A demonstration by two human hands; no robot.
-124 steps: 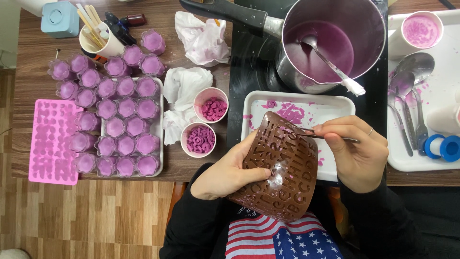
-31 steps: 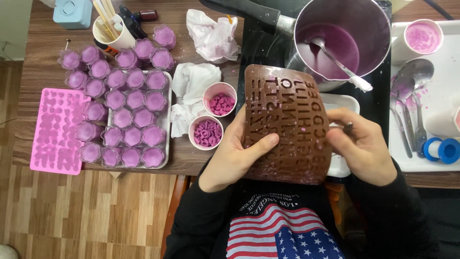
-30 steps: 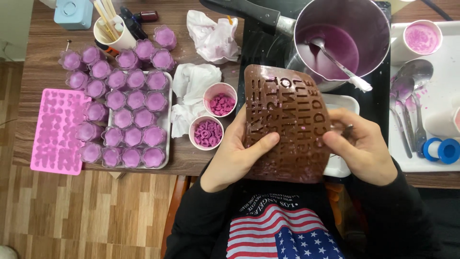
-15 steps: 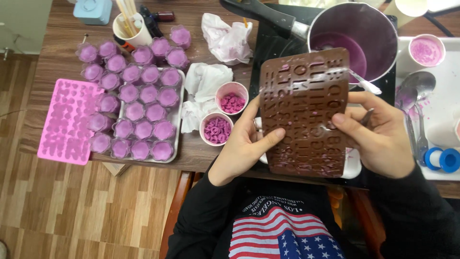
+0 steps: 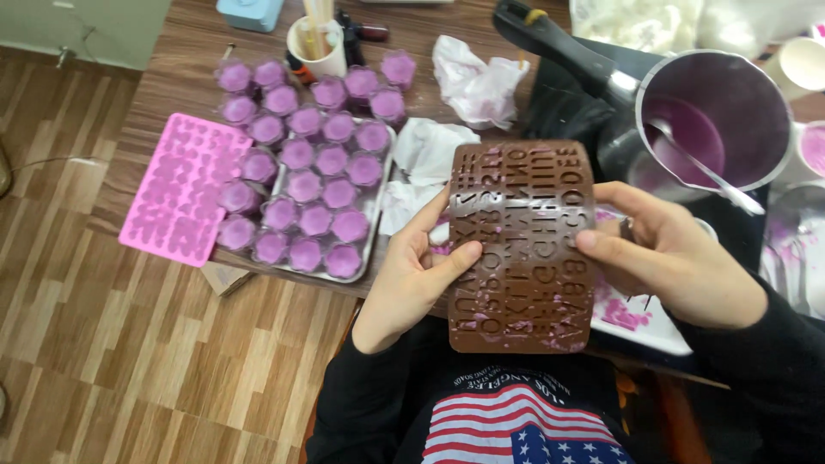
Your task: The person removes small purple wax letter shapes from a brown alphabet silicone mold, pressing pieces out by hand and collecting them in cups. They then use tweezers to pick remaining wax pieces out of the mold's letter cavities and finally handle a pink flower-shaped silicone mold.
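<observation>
the brown silicone letter mould [image 5: 522, 247], tilted a moment ago, now stands upright and flat-faced above the table edge, gripped by the left hand [image 5: 412, 279] and right hand [image 5: 679, 258]; purple residue shows.

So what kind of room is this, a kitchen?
Probably a home craft table for soap or candle making: a pot of purple liquid, a tray of filled purple cups, and a brown letter mould held in both hands.

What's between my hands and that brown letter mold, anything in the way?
Nothing visible. The left hand grips the brown mold on its left edge, thumb on its face, and the right hand holds the right edge directly.
</observation>
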